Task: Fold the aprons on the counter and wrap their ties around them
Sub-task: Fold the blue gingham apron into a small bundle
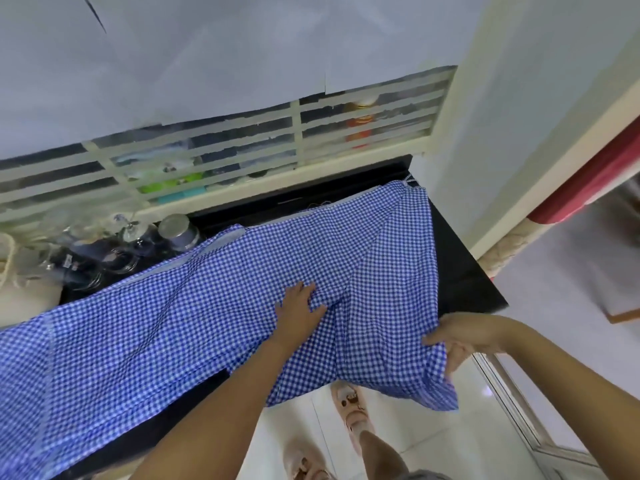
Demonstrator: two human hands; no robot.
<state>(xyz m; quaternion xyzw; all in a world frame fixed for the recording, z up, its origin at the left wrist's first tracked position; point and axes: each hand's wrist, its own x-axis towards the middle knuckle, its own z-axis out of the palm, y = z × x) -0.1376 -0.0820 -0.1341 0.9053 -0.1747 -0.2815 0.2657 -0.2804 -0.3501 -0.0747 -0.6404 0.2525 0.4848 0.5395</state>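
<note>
Black and glossy, the desk [460, 271] runs beneath a louvred window [207, 161], with a cluster of upturned glassware [131, 244] crowded into its back left corner. Spread along nearly the whole desk is one blue-and-white checked apron [173, 323], wrinkled in the middle, its near right part spilling over the front edge toward the tiled floor [398, 445], where a pink sandal [351, 407] shows.

The left hand [299, 306] lies flat on the cloth near its centre, fingers spread and holding nothing. It looks like an anchor, pinning the fabric so it will not slide on the slick top. The right hand [457, 337] has its grip closed on the hanging hem at the right, thumb above and fingers beneath, lifting that edge off the desk.

Held this way, the free side can probably be carried over the pinned middle to make a first fold (the crease would likely fall by the left hand). No fold seems finished yet, and I cannot pick out the ties with any certainty.
</note>
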